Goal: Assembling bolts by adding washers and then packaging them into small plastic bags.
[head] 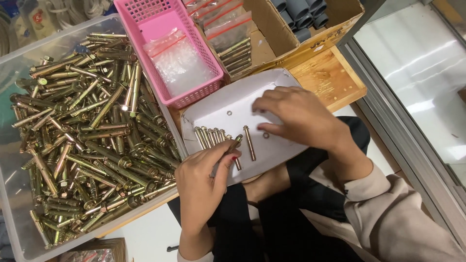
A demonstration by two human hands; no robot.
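Observation:
My left hand point(201, 179) holds a brass-coloured anchor bolt point(235, 143) between thumb and fingers, its tip over a shallow white cardboard tray point(213, 109). Several similar bolts point(209, 137) lie side by side in the tray's left part, and one more bolt point(249, 142) lies apart to their right. My right hand point(296, 116) rests fingers-down on the tray, fingertips next to a small washer point(266, 135). A second washer point(229, 113) lies further back on the tray.
A clear plastic bin point(19, 63) at left is heaped with many anchor bolts point(92, 126). Behind the tray stand a pink basket point(167, 19) with small plastic bags and a cardboard box point(286, 43) with bagged bolts and grey pipe pieces. A wooden board point(330, 77) lies right.

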